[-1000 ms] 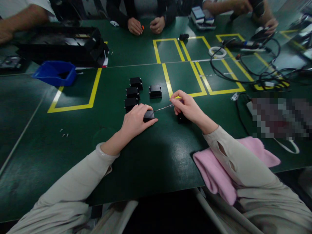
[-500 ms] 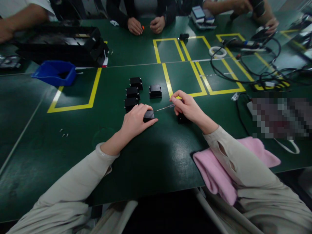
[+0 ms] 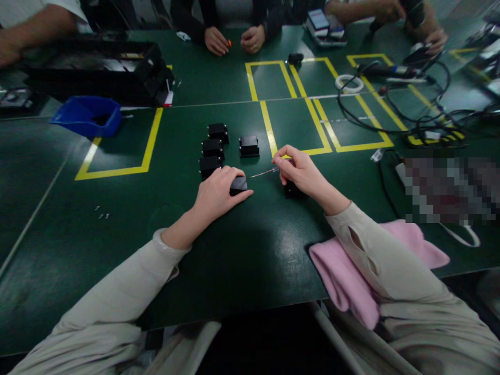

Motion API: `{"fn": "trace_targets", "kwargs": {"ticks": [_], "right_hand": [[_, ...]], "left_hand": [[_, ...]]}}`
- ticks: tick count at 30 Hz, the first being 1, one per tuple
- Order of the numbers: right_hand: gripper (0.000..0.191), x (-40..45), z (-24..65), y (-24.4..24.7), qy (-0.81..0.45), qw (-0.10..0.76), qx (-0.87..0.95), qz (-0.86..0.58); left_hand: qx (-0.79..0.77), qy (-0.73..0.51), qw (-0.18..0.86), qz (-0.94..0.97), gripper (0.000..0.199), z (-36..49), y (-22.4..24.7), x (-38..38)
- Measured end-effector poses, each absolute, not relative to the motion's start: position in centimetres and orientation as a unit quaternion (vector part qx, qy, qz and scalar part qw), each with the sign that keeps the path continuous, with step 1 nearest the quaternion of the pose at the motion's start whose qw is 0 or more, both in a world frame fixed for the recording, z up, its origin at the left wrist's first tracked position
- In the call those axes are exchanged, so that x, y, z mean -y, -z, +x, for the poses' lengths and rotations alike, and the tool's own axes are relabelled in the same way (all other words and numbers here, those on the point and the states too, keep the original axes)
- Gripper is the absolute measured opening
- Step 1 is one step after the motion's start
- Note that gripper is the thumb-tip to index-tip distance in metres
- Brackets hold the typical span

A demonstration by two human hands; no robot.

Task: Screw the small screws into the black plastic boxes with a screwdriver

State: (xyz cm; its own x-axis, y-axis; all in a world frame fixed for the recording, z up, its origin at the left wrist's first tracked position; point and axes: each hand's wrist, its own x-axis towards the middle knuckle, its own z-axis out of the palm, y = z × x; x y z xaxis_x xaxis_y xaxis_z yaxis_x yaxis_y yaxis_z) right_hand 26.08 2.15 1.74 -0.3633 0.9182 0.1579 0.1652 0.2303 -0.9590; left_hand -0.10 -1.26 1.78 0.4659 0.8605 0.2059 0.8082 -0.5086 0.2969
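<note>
My left hand (image 3: 219,188) is closed round a small black box (image 3: 238,186), pressing it on the green table. In my right hand (image 3: 296,169) is a thin screwdriver (image 3: 262,173), held in the fingers with its metal shaft pointing left. The shaft's tip meets the right side of that box. Much of the screwdriver's handle is hidden by my fingers. Under my right hand sits another black box (image 3: 294,189), partly covered. Several similar boxes (image 3: 212,148) stand in a column just beyond my left hand, and one more box (image 3: 249,146) is to their right.
Loose screws (image 3: 102,214) lie at the left. Farther back are a blue bin (image 3: 88,115) and a long black tray (image 3: 97,73). A pink cloth (image 3: 351,276) lies under my right forearm. Cables (image 3: 390,127) and a white ring (image 3: 349,83) are at the right. Co-workers' hands (image 3: 234,41) rest opposite.
</note>
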Motion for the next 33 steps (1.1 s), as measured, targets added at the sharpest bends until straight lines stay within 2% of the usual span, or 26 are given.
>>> {"fn": "trace_targets", "kwargs": {"ticks": [9, 14, 20, 26, 33], "right_hand": [[0.012, -2.15, 26.07, -1.83, -0.465, 0.420, 0.681, -0.379], [0.016, -2.06, 25.99, -1.91, -0.472, 0.408, 0.676, -0.391], [0.008, -2.03, 26.05, -2.03, -0.463, 0.419, 0.679, -0.386], [0.016, -2.05, 25.93, -1.93, -0.473, 0.410, 0.672, -0.396], [0.012, -2.14, 26.05, -1.86, -0.463, 0.425, 0.681, -0.376]], "left_hand": [[-0.491, -0.167, 0.082, 0.851, 0.035, -0.06, -1.80, 1.26], [-0.490, -0.168, 0.080, 0.852, 0.035, -0.05, -1.77, 1.25], [-0.487, -0.171, 0.084, 0.852, 0.037, -0.12, -1.77, 1.27], [-0.494, -0.170, 0.090, 0.848, 0.036, -0.03, -1.89, 1.31], [-0.493, -0.164, 0.084, 0.850, 0.036, -0.07, -1.82, 1.26]]}}
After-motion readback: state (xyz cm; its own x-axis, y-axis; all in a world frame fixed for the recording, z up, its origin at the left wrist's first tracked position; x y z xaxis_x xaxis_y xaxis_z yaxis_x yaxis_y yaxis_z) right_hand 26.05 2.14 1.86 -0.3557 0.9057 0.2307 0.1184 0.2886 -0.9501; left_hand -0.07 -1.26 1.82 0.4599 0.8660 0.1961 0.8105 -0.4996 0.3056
